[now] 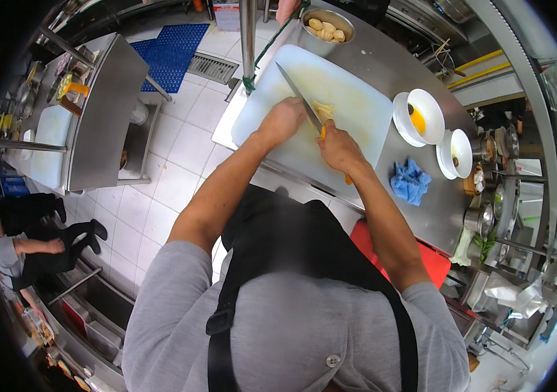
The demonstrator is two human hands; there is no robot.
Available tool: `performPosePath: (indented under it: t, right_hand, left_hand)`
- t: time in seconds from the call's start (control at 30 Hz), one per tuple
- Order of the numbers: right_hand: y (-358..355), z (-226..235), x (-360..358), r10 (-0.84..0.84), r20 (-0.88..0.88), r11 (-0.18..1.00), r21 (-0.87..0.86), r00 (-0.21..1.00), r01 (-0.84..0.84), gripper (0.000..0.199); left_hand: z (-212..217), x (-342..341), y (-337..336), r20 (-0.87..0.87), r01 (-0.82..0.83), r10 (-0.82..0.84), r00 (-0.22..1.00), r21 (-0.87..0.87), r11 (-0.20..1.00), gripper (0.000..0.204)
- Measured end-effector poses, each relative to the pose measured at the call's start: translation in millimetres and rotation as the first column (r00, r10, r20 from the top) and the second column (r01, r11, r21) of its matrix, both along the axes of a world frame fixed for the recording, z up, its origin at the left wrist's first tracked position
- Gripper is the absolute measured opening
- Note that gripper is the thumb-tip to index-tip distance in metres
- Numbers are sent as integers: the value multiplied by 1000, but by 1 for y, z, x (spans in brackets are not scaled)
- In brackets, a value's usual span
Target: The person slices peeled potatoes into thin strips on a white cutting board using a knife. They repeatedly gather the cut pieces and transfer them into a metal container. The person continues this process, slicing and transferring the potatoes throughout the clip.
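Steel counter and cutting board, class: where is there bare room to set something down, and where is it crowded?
Free: the far part of the white cutting board between the metal pot and the white bowls; and the bare steel counter beyond the blue cloth. Crowded: the board's middle, under the left hand, right hand and knife.

Shirt: we wear a grey short-sleeved top, with one round grey button low on the back.
Apron: our black apron has straps over both shoulders.
Forearms: uncovered.
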State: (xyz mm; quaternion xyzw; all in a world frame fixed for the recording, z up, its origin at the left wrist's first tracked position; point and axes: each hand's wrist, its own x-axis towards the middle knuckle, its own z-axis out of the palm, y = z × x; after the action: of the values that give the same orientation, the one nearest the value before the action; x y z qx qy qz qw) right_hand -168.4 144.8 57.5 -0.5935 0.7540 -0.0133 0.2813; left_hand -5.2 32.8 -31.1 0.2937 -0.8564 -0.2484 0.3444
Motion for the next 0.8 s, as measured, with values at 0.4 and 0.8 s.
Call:
performPosePath:
  t: [0.4, 0.8]
  right_hand:
    - [-10, -28, 0, -27, 77, 995, -96, 997, 34, 49]
    - [32, 32, -26, -30, 231, 948, -303, 972, 101, 49]
  left_hand:
    - [0, 0, 0, 77, 20, -16, 997, -44, 999, 3]
    - [53, 16, 50, -111, -300, 300, 948, 12, 954, 53]
